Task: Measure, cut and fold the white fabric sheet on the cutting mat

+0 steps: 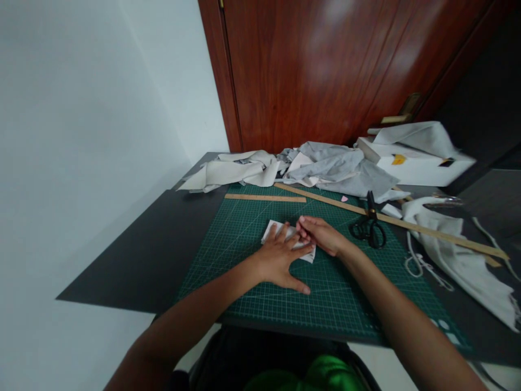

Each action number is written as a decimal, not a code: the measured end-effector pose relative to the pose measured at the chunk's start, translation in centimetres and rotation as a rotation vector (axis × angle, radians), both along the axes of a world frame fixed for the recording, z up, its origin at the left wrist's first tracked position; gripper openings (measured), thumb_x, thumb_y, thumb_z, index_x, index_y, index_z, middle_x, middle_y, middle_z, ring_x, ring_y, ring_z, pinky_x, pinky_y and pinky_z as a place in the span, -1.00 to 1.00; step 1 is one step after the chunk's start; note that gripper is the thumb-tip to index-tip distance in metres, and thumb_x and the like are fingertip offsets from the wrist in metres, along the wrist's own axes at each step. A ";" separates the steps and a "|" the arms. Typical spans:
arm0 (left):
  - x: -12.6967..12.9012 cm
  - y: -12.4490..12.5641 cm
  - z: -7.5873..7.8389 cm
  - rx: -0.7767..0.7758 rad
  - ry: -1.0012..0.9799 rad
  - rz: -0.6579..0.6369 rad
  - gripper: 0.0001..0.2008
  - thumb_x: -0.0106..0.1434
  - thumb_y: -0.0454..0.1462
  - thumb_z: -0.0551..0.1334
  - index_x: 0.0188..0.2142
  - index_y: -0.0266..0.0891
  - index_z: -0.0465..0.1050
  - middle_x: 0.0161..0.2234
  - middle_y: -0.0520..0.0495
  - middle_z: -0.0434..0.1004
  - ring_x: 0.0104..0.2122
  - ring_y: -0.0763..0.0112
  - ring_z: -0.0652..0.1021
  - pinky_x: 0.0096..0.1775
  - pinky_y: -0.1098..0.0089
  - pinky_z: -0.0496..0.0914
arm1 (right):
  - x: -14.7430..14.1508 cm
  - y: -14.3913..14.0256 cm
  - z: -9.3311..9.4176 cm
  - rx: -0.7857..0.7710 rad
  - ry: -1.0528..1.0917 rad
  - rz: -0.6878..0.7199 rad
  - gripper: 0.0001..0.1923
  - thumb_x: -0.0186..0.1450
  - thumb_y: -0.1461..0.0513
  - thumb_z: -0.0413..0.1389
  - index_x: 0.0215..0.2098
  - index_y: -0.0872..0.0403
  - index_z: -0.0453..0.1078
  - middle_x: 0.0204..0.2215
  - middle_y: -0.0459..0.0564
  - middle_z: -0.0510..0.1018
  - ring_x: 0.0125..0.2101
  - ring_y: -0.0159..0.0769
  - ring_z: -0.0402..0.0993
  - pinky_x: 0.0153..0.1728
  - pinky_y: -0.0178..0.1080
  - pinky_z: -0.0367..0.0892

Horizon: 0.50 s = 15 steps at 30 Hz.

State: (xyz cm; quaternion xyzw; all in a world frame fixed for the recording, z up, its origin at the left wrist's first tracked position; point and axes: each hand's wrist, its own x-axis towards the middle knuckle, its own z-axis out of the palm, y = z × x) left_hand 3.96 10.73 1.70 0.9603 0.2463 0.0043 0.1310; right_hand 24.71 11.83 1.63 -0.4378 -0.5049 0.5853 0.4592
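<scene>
I am pressing my left hand (280, 259) flat, fingers spread, on a small white piece (290, 239) that is lying near the middle of the green mat (244, 244). The palm is resting on the mat just in front of the piece and the fingers are lying across its near part, thumb stretched out to the right along the mat. My right hand (319, 233) is coming in from the right, its fingertips bunched together at the piece's far right edge, touching the fingertips of my left hand; I think they are pinching the edge, but the fingers are hiding the contact, so I cannot tell for sure.

Black scissors (369, 228) are lying on the mat to the right of my right hand, near it but apart, handles towards me. A long ruler (391, 221) is running slantwise under them from the mat's far side out to the right. A short ruler (265, 198) is lying along the mat's far edge, well apart from the piece. Behind both, grey cloth (334, 165) is heaped against the door (325, 65), with a white box (415, 160) at its right. More pale cloth (456, 255) is trailing over the dark table (134, 255) at the right.
</scene>
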 end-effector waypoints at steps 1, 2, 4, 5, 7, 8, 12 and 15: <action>0.0 0.1 0.0 -0.002 0.003 -0.003 0.14 0.05 0.40 0.28 0.48 0.08 -0.03 0.53 -0.19 -0.32 0.44 -0.46 -0.31 0.29 -0.46 -0.35 | -0.1 0.3 -0.3 -0.039 -0.008 0.014 -0.43 0.14 -0.27 0.28 -0.40 0.03 0.39 -0.64 -0.24 0.30 -0.65 -0.44 0.24 -0.64 -0.36 0.15; 0.0 0.1 0.0 -0.003 0.007 -0.007 0.14 0.04 0.40 0.28 0.49 0.08 -0.03 0.53 -0.19 -0.32 0.44 -0.47 -0.32 0.28 -0.46 -0.35 | 0.0 0.5 -0.6 -0.058 -0.020 0.014 -0.41 0.11 -0.29 0.28 -0.42 0.02 0.35 -0.68 -0.28 0.25 -0.69 -0.45 0.20 -0.68 -0.37 0.10; -0.1 0.3 0.0 -0.008 0.012 -0.023 0.15 0.03 0.40 0.29 0.49 0.09 -0.03 0.53 -0.17 -0.31 0.43 -0.49 -0.34 0.28 -0.47 -0.35 | 0.4 0.9 -0.9 -0.063 -0.034 0.000 -0.39 0.10 -0.32 0.27 -0.43 0.01 0.32 -0.71 -0.32 0.18 -0.74 -0.46 0.17 -0.71 -0.37 0.08; -0.2 0.4 0.1 -0.010 0.010 -0.034 0.15 0.03 0.39 0.30 0.48 0.09 -0.03 0.53 -0.17 -0.31 0.43 -0.50 -0.34 0.28 -0.47 -0.35 | 0.6 1.0 -0.9 -0.065 -0.042 0.004 -0.39 0.10 -0.32 0.27 -0.43 0.01 0.31 -0.72 -0.33 0.18 -0.74 -0.45 0.17 -0.71 -0.36 0.09; -0.2 0.8 0.2 -0.010 -0.005 -0.065 0.14 0.03 0.39 0.30 0.48 0.09 0.00 0.53 -0.16 -0.30 0.43 -0.51 -0.31 0.28 -0.47 -0.32 | 1.0 0.9 -0.8 -0.067 -0.066 0.029 -0.40 0.10 -0.30 0.28 -0.43 0.02 0.34 -0.71 -0.31 0.21 -0.74 -0.45 0.19 -0.70 -0.34 0.15; -0.2 1.0 0.3 -0.006 -0.018 -0.085 0.12 0.04 0.39 0.30 0.47 0.09 0.02 0.53 -0.16 -0.28 0.44 -0.50 -0.29 0.29 -0.47 -0.30 | 1.1 0.7 -0.6 -0.068 -0.075 0.043 -0.40 0.10 -0.29 0.29 -0.43 0.03 0.35 -0.70 -0.30 0.24 -0.73 -0.45 0.20 -0.69 -0.33 0.19; -0.4 1.8 0.6 0.021 -0.075 -0.145 0.01 0.10 0.35 0.29 0.43 0.07 0.14 0.51 -0.15 -0.11 0.46 -0.35 -0.18 0.33 -0.40 -0.26 | 1.0 -0.2 -0.1 0.070 -0.190 0.002 -0.45 0.21 -0.27 0.21 -0.40 0.04 0.42 -0.61 -0.22 0.35 -0.64 -0.41 0.30 -0.59 -0.30 0.27; -0.4 1.7 0.8 0.039 -0.084 -0.158 -0.09 0.18 0.30 0.28 0.41 0.06 0.19 0.50 -0.16 -0.04 0.48 -0.23 -0.12 0.34 -0.37 -0.25 | 0.8 -0.2 -0.1 0.216 -0.296 -0.072 -0.46 0.29 -0.26 0.12 -0.33 0.03 0.47 -0.55 -0.15 0.44 -0.52 -0.35 0.38 -0.46 -0.27 0.33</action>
